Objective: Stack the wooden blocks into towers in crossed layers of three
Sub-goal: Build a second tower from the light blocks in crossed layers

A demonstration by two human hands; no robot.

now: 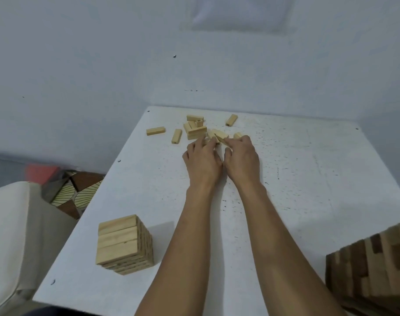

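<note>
Table (285, 179): white, speckled, standing against a pale wall (80, 65).

Pile (195, 130): light wooden blocks lying jumbled at the far middle of the table, some resting on others.

Strays: three single blocks lying flat around the pile. One (155, 131) is lying well to its left, one (176, 136) just to its left, and one (231, 119) behind it to the right.

Left hand (202, 160): reaching forward, palm down, with its fingers lying among the near blocks of the pile. Whether it is gripping anything cannot be told.

Right hand (242, 159): lying just beside the left, its fingers curling over the near end of a block (220, 134) at the pile's right edge and gripping it.

Tower (124, 244): light blocks in crossed layers, three across the top, standing upright at the near left of the table, well apart from the hands.

Dark stack (372, 265): layered brown blocks showing at the near right edge, partly cut off by the frame.

Cushion (10, 224): cream, lying off the table to the left.
</note>
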